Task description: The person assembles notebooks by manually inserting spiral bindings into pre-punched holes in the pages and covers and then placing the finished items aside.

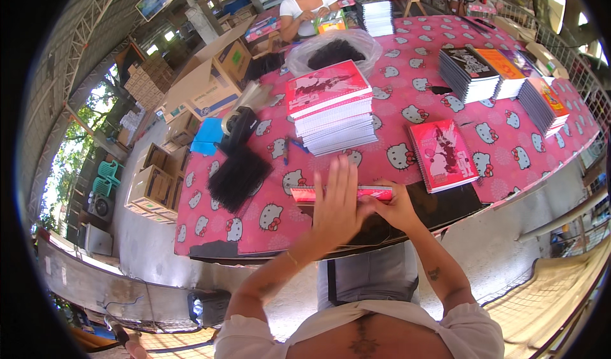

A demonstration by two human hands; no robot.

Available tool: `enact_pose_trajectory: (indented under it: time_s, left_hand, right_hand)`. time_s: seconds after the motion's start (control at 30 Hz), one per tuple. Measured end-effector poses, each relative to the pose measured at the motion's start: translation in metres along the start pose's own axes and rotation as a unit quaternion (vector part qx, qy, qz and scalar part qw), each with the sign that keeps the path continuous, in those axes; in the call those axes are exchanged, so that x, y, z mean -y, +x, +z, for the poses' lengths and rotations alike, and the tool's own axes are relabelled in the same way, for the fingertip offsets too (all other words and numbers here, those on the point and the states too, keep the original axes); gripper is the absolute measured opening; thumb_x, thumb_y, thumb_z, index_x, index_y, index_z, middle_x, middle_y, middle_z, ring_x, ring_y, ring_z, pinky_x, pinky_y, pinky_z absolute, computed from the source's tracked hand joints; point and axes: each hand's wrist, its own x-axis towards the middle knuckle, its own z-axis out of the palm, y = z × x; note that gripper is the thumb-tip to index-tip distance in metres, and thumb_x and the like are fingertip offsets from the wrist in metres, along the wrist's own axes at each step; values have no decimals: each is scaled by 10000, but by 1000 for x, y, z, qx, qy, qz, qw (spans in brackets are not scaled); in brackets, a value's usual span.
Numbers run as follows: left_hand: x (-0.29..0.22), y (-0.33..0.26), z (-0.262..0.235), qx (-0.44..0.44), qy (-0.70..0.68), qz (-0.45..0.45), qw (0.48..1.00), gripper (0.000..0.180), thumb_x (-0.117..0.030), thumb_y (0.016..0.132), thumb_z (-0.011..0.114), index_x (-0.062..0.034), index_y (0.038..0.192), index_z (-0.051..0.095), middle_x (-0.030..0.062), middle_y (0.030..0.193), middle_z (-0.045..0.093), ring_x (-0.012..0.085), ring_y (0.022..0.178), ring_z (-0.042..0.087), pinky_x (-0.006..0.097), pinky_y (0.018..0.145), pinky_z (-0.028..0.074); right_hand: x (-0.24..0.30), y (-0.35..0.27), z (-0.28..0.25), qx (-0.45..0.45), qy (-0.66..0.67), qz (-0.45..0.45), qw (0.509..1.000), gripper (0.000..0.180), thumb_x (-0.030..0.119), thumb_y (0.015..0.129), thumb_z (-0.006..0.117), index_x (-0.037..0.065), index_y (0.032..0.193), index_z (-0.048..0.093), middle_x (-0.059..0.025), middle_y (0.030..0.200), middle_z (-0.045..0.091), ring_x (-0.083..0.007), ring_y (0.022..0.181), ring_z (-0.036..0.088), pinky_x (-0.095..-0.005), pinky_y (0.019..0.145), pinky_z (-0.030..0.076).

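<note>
A red spiral notebook [377, 193] is tilted up nearly edge-on above the table's near edge. Its right end is gripped by my right hand [396, 205], fingers wrapped around it. My left hand [339, 200] lies flat against the notebook with fingers stretched out, hiding its middle. Just beyond stands a tall stack of red-covered notebooks [334, 114]. To the right of my hands, another red spiral notebook [443, 154] lies flat on the table. A bundle of black bristle-like strands [238, 179] lies to the left.
A tape dispenser [238, 128], pens [286, 152] and a plastic bag of black strands [337, 52] are on the pink patterned table [394, 123]. Black [468, 72] and orange notebook stacks [503, 72] stand right. Cartons [213, 82] are left. A co-worker [309, 9] sits across, handling a colourful item.
</note>
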Motion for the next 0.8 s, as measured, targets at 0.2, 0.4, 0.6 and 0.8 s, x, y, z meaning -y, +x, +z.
enact_pose_trajectory:
  time_s: [0.2, 0.4, 0.6, 0.8]
  left_hand:
    - [-8, 17, -7, 6, -54, -19, 998, 885, -624, 1040, 295, 122, 1516, 319, 357, 1562, 326, 485, 1494, 281, 673, 1180, 149]
    - [-25, -39, 13, 17, -150, 33, 988, 842, -557, 1033, 393, 107, 1540, 284, 338, 1593, 287, 485, 1517, 219, 662, 1190, 120]
    - [-30, -56, 21, 14, -155, 46, 987, 836, -554, 1039, 374, 114, 1534, 289, 333, 1596, 287, 485, 1514, 228, 658, 1192, 111]
    - [-25, -10, 5, 37, -95, 40, 994, 865, -594, 1040, 327, 124, 1521, 312, 346, 1589, 296, 466, 1514, 255, 622, 1209, 110]
  right_hand:
    - [14, 13, -8, 51, -35, -70, 996, 299, 79, 942, 699, -3, 1228, 681, -95, 847, 721, -72, 758, 598, -273, 709, 510]
    - [1, 8, -6, 86, -60, -55, 993, 299, 86, 952, 682, 10, 1241, 675, -111, 804, 684, -96, 703, 532, -296, 671, 495]
    - [2, 9, -3, 90, -59, -43, 993, 305, 59, 934, 660, 12, 1235, 667, -133, 787, 663, -115, 678, 529, -306, 644, 491]
    - [-5, 9, -8, 73, -92, -95, 989, 252, 48, 909, 665, 2, 1156, 666, -159, 771, 651, -150, 644, 530, -329, 624, 486]
